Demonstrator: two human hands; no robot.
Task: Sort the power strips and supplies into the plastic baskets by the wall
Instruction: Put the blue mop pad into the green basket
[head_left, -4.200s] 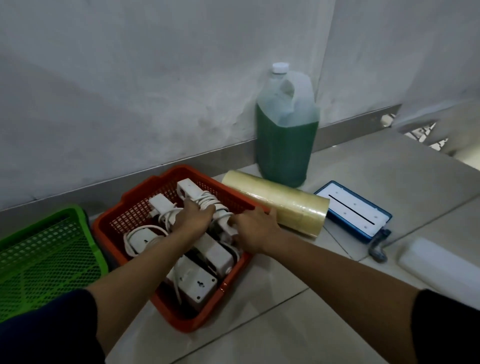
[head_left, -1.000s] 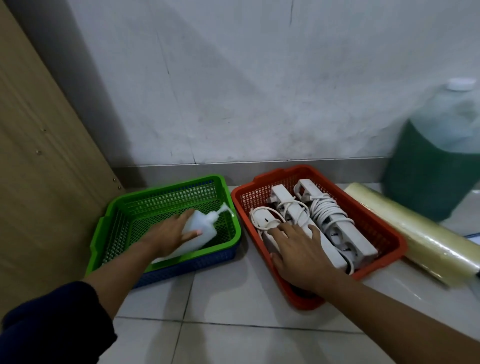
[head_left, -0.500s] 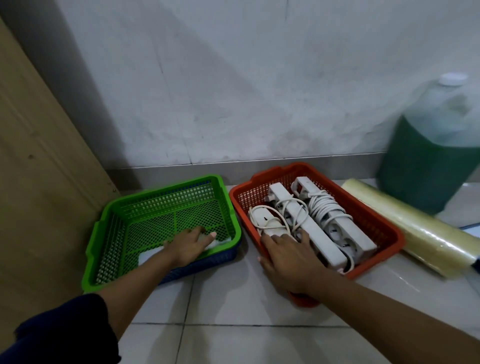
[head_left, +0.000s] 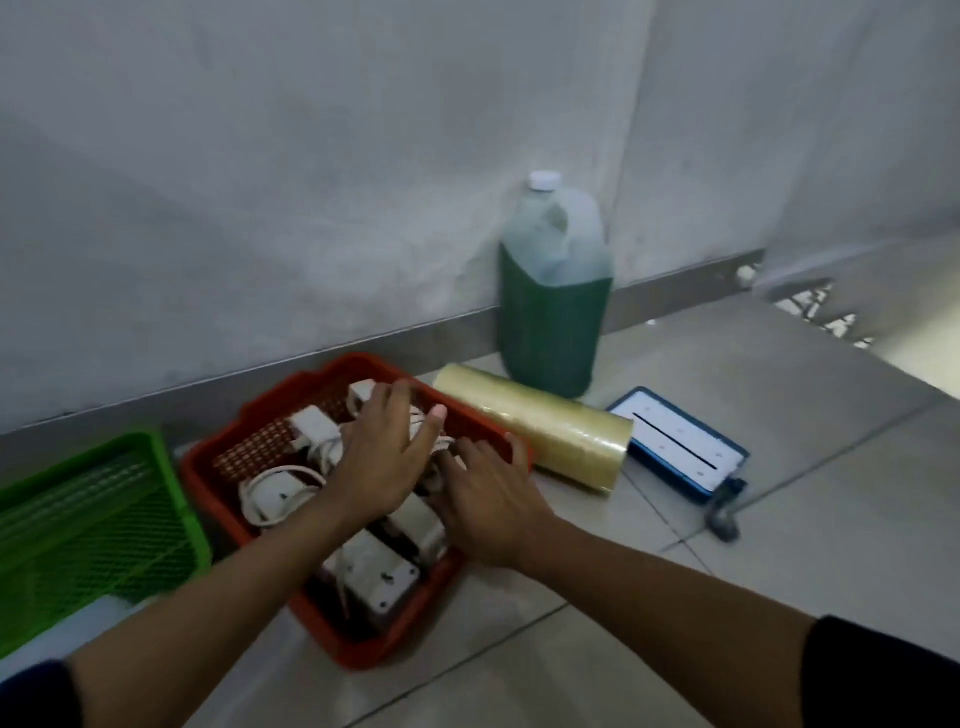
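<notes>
Left hand (head_left: 387, 457): fingers spread, flat over the power strips (head_left: 374, 566).
Right hand (head_left: 485, 501): spread, palm down beside it, gripping nothing.
Power strips: under both hands, in the orange basket (head_left: 218, 467).
Green basket (head_left: 88, 525): left of hands.

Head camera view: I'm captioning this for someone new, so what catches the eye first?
Both hands, left hand and right hand, spread over white power strips in the orange basket. Behind it a green-liquid jug stands at the wall, with a yellowish film roll lying in front.
</notes>
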